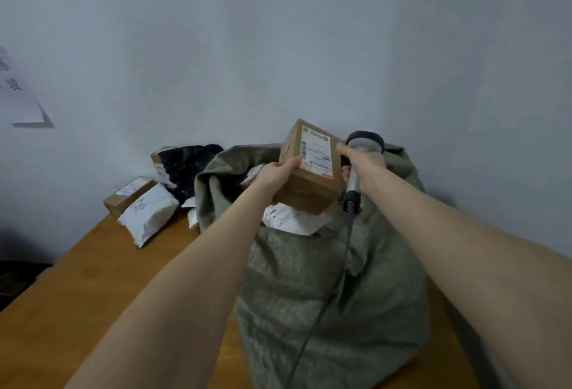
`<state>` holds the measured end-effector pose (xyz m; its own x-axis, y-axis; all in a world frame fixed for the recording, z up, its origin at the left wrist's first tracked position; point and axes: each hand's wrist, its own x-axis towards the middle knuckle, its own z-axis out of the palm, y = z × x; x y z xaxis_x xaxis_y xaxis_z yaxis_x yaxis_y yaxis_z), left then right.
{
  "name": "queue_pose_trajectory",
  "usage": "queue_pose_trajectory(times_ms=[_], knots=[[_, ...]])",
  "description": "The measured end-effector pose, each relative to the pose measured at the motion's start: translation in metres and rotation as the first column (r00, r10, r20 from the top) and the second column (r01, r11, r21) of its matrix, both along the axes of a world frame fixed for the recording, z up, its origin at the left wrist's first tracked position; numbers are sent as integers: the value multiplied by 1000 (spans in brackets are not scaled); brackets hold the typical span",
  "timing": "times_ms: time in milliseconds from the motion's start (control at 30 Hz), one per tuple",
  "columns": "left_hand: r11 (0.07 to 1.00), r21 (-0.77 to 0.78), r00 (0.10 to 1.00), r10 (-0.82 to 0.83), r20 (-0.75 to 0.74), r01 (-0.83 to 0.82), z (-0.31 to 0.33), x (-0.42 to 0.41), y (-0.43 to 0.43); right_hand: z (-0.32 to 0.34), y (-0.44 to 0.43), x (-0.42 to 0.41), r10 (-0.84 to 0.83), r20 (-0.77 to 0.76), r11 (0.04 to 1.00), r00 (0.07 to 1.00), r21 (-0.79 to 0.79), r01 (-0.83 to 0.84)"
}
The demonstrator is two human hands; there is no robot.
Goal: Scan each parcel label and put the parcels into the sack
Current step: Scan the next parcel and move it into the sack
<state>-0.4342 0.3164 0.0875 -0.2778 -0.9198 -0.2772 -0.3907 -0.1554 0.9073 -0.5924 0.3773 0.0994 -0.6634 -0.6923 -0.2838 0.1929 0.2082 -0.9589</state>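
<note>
- Cardboard box (309, 169), brown, held up over the open mouth of the sack (334, 289), tilted, with its white label (316, 153) facing the camera.
- Left hand (277, 173) grips the box's left lower edge; fingers closed on it, thumb lying along the edge near the label.
- Right hand (365, 169) wraps around the handle of a scanner (359, 165); fingers closed tight on it, one fingertip touching the box's right edge.
- Scanner head is grey with a dark rim and sits just right of the box, close to the label; which way its window faces, cannot tell.
- Grey cable (325, 302) hangs from the scanner handle down across the front of the sack.
- Sack is green woven fabric, standing slumped on the wooden table (93, 295), mouth open at the top.
- White soft parcel (294, 218) with a printed label lies inside the sack mouth, right under the held box.
- White padded parcel (147, 212) lies on the table left of the sack.
- Small brown box (123, 195) sits behind it, touching it.
- Black plastic parcel (185, 165) is piled against the wall with another brown box (159, 162) at its left side.
- Sheet of paper (15, 91) with dark characters is on the wall at far left.
</note>
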Motion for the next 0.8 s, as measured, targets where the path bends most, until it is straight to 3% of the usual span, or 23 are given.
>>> queue_pose_trajectory(times_ms=[167, 300, 433, 700, 800], knots=[[973, 120, 959, -215, 186, 195, -27, -41, 13, -25, 7, -28, 38, -32, 996, 999, 82, -35], [981, -7, 974, -192, 118, 194, -32, -54, 14, -34, 5, -41, 33, -102, 993, 994, 114, -21], [977, -111, 948, -145, 284, 183, -50, -56, 12, -41, 6, -51, 91, -153, 978, 984, 200, -59], [970, 14, 902, -232, 365, 244, -34, -54, 2, -48, 19, -57, 59, -192, 962, 980, 274, -4], [973, 92, 938, -229, 262, 212, -48, -58, 4, -53, 24, -66, -28, -259, 932, 965, 343, 119]])
